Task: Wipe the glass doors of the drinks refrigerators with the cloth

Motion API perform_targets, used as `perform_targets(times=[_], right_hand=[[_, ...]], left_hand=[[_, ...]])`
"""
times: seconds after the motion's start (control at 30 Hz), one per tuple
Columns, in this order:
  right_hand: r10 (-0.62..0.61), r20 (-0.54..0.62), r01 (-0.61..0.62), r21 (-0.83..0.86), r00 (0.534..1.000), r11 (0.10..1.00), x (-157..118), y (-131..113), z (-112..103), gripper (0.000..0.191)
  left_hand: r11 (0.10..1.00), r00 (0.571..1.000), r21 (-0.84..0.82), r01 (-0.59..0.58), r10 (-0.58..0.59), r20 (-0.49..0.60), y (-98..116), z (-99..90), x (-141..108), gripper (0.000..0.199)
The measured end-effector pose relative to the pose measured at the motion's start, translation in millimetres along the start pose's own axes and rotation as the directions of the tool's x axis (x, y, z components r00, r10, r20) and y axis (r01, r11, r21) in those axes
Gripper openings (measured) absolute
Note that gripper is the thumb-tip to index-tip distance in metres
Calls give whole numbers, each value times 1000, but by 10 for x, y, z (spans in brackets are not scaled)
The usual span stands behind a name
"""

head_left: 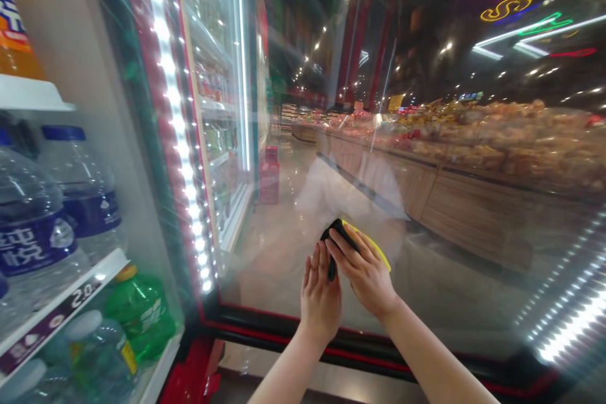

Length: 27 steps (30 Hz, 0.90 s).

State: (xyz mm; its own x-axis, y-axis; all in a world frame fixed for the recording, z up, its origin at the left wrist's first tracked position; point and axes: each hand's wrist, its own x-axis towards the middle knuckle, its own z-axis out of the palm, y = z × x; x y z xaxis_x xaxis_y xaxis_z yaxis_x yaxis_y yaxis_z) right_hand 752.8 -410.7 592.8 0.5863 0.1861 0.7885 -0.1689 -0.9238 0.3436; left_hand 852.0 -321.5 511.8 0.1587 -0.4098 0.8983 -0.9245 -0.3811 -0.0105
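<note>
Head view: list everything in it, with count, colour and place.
Cloth: one, black and yellow, under the hands.
Glass door: one, clear, centre.
Light strips: at least two, white, left and lower right.
Shelves: at least two, white, left.
Blue-capped bottles: at least two, clear, left.
Pale-capped bottles: at least two, clear, bottom left.
Green bottle: one, green, lower left.
Orange drink: one, orange, top left.
Red boxes: several, red, beyond the glass.
Counter: one, brown, beyond the glass, right.
Neon signs: several, multicoloured, upper right.
Left hand: one, bare, against the cloth.
Right hand: one, bare, over the cloth.
</note>
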Motion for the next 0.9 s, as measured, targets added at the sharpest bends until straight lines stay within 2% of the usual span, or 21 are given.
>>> perform_targets(times=[0.07,0.17,0.23,0.3,0.37,0.43,0.53,0.6,0.67,0.73,0.83,0.9], right_hand=[[6,-4,-6,14,1000,1000,-56,91,-71,46],[77,-51,-75,30,996,997,117,195,-128,48],[123,-87,-121,28,989,992,354,157,-82,49],[129,-105,-128,19,986,992,582,26,27,48],[91,-111,-90,12,990,996,712,-152,160,45],[39,-102,-38,10,994,999,702,-309,267,41],[-14,-60,15,13,998,1000,499,-395,307,41],[-29,-32,30,15,999,999,367,-340,254,42],[-24,-29,24,19,999,1000,340,-246,178,43],[12,-45,-11,27,999,1000,450,-176,132,45],[84,-94,-81,37,992,996,780,-210,192,48],[99,-106,-96,38,989,995,978,-330,310,48]], left_hand=[[1000,1000,-18,-10,10,23,103,0,28,67],[999,1000,-52,-16,16,15,109,-64,331,67],[999,1000,-51,2,-2,-13,-37,-127,537,67],[999,999,-30,36,-37,-28,-257,-174,615,69],[997,997,-4,71,-71,-24,-466,-188,527,72],[997,997,11,82,-82,-11,-585,-169,315,74],[997,997,10,77,-77,13,-543,-111,-8,73],[997,997,0,74,-74,19,-429,-86,-80,72],[998,998,-19,61,-61,9,-335,-90,8,72],[997,998,-37,60,-60,-8,-326,-120,216,74],[995,995,-41,94,-94,-15,-520,-181,536,75],[993,994,-30,110,-110,-1,-735,-216,605,76]])
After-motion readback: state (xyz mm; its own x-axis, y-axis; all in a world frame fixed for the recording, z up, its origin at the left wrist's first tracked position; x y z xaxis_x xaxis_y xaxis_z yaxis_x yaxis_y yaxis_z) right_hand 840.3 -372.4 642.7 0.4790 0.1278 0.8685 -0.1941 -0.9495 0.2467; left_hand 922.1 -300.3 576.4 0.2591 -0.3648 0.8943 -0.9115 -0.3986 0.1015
